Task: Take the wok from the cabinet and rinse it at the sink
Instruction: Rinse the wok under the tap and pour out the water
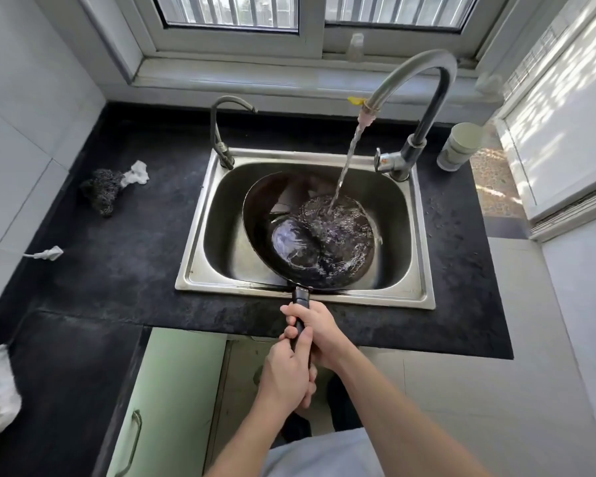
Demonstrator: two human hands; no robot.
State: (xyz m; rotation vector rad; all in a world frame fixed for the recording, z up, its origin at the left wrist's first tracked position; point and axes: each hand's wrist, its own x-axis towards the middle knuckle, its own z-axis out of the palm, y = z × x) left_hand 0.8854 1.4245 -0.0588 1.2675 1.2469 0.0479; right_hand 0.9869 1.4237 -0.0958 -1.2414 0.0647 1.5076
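Pouring from the tall faucet (424,80), water is being caught in the black wok (265,208), tilted inside the steel sink (424,270). Its handle (300,297) is being gripped over the near rim by 2 hands: right hand (319,330) farther, left hand (288,373) nearer, fingers wrapped tight.

Sunlight falls through a barred window (310,15) onto white tiled walls (25,98), a black countertop (124,242) and green cabinet doors (172,390).
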